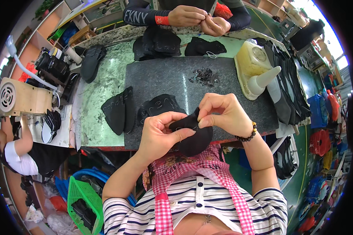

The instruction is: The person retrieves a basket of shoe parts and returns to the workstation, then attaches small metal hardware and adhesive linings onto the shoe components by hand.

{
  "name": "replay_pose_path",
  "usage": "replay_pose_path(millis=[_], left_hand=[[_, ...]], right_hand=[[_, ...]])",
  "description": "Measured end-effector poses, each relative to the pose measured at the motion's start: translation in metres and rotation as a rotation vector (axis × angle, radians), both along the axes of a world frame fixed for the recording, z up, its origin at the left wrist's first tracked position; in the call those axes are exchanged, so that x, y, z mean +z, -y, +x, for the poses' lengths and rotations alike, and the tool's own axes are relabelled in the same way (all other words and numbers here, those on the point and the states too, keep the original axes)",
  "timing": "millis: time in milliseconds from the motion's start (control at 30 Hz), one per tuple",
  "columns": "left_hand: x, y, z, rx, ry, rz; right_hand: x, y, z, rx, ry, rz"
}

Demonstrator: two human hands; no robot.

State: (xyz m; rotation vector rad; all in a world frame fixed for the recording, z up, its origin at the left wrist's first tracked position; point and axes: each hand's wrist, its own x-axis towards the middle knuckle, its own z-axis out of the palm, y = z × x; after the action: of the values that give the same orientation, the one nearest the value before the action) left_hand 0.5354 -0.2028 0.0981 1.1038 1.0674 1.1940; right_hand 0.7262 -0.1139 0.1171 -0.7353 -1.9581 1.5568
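Note:
A black shoe upper piece (196, 140) is held up over the near table edge, in front of my apron. My left hand (161, 131) grips its left side, thumb on top. At the upper edge, my right hand (223, 113) pinches the material between thumb and fingers; whether something small is caught there too is hidden. Just beyond lies another black upper piece (161, 105) with light stitching, on a dark grey mat (157, 74). Two overlapping black pieces (117, 111) rest across the mat's left edge. Farther off is a small heap of black scraps (204, 77).
A yellowish plastic container with a pale nozzle (255, 62) stands right, beside stacked black pieces (282, 82). Opposite, a co-worker's hands (196, 19) meet above more black pieces (157, 43). A beige machine (23, 96) and another person are left; a green basket (76, 196) sits below.

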Motion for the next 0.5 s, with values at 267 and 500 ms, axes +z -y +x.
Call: replay_pose_path(millis=[267,500], left_hand=[[-0.005,-0.005,0.0,-0.125,0.211,-0.069],[0.005,-0.005,0.005,-0.085,0.051,0.003]], right_hand=[[-0.008,-0.003,0.005,0.157,-0.203,-0.269],[-0.006,-0.002,0.006,0.119,-0.12,-0.174]])
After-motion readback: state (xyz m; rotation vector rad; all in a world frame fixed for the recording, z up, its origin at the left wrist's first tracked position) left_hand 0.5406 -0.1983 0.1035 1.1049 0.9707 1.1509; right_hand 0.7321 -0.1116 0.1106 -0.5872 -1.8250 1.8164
